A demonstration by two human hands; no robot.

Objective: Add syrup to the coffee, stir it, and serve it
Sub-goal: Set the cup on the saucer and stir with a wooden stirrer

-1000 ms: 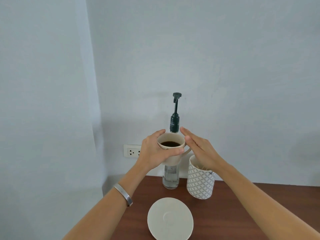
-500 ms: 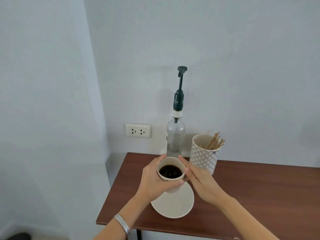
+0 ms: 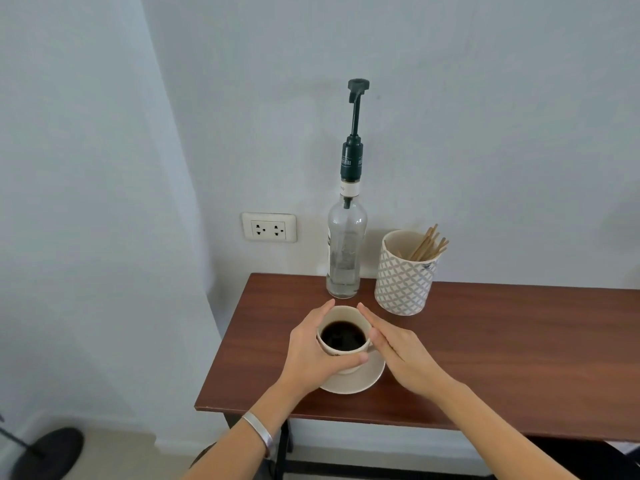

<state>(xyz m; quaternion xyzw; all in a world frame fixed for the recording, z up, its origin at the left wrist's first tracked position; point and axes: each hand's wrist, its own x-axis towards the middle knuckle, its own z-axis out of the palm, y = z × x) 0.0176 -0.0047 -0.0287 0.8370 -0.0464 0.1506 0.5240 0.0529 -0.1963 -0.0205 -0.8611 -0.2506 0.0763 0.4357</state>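
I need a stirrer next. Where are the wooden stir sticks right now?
The wooden stir sticks stand in the patterned cup at the back of the table, by the wall, just right of the syrup bottle.

Cream cup [image 3: 343, 355] of black coffee [image 3: 342, 336]; at one o'clock, a grey-and-white lattice-patterned holder [image 3: 403, 282]; red-brown table [image 3: 502, 348].

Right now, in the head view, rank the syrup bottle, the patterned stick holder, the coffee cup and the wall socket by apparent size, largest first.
1. Syrup bottle, by far the tallest with its pump.
2. Patterned stick holder.
3. Coffee cup and wall socket look alike in extent; the cup is nearer the camera and partly covered by the hands, so I won't rank them.
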